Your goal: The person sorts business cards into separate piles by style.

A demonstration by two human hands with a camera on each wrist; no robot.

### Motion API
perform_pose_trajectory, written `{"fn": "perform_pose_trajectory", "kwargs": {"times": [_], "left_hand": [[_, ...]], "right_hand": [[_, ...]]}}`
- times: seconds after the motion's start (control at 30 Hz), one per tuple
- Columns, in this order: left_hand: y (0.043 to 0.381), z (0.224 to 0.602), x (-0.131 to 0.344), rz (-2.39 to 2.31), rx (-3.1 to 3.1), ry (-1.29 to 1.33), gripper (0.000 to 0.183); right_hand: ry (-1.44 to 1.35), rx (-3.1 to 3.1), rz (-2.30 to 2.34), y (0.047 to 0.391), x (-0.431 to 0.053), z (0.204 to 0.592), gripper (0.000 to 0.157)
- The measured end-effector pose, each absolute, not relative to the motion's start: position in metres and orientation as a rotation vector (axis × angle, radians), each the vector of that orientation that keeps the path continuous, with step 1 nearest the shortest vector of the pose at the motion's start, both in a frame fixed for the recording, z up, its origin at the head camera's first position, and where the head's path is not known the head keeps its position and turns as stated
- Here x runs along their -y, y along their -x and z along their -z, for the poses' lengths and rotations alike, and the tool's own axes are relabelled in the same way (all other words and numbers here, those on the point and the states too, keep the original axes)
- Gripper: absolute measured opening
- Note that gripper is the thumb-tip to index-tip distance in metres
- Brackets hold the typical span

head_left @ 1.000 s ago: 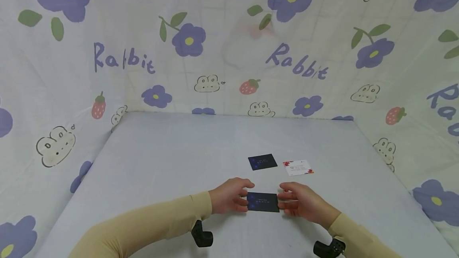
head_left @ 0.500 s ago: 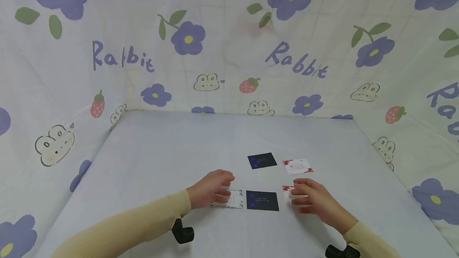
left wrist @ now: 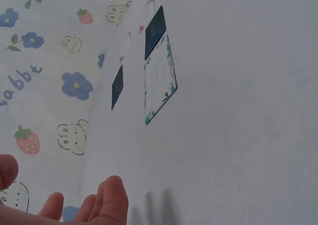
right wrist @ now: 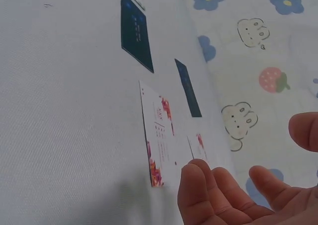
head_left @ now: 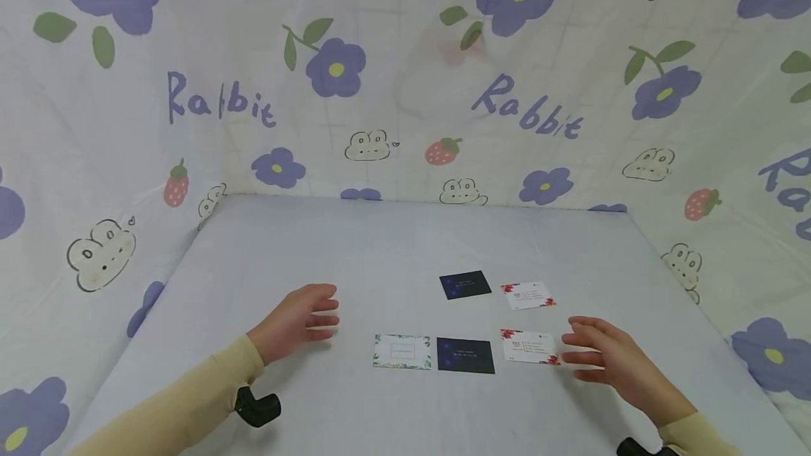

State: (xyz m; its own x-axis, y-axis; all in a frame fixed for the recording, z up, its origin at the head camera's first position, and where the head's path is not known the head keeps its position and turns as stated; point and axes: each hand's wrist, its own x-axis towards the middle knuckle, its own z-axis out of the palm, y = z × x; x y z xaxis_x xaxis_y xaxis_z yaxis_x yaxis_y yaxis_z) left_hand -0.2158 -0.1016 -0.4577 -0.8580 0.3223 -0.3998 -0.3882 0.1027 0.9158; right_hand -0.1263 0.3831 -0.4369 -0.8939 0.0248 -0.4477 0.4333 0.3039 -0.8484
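Three business cards lie in a near row on the white table: a white card with a green leaf border (head_left: 402,352), a black card with blue marks (head_left: 465,356) and a white card with red flowers (head_left: 530,347). Behind them are a second black card (head_left: 465,285) and a second red-flowered card (head_left: 529,295). My left hand (head_left: 296,319) hovers left of the leaf-bordered card, fingers relaxed and holding nothing. Just right of the near red-flowered card is my right hand (head_left: 617,361), also holding nothing, its fingertips close to the card's edge in the right wrist view.
The white tabletop (head_left: 304,245) runs back to a hanging cloth (head_left: 405,90) printed with flowers, rabbits and strawberries, which also encloses both sides. A black wrist camera (head_left: 258,407) sits below my left sleeve.
Both hands have moved apart from around the middle black card, left hand to the left and right hand to the right. The leaf-bordered and near red-flowered cards are now uncovered.
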Motion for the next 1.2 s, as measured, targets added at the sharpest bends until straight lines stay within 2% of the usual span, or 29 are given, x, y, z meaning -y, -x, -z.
{"fn": "perform_pose_trajectory", "kwargs": {"times": [0.47, 0.87, 1.2], "left_hand": [[0.217, 0.457, 0.107, -1.843, -1.861, 0.068, 0.064], [0.220, 0.459, 0.103, -1.854, -1.841, 0.024, 0.064], [0.235, 0.467, 0.070, -1.856, -1.814, 0.021, 0.065]], "right_hand": [[-0.423, -2.194, 1.680, 0.125, -0.385, 0.433, 0.061], [-0.386, -2.228, 1.661, 0.127, -0.380, 0.428, 0.067], [-0.315, -2.297, 1.602, 0.152, -0.364, 0.430, 0.073]]}}
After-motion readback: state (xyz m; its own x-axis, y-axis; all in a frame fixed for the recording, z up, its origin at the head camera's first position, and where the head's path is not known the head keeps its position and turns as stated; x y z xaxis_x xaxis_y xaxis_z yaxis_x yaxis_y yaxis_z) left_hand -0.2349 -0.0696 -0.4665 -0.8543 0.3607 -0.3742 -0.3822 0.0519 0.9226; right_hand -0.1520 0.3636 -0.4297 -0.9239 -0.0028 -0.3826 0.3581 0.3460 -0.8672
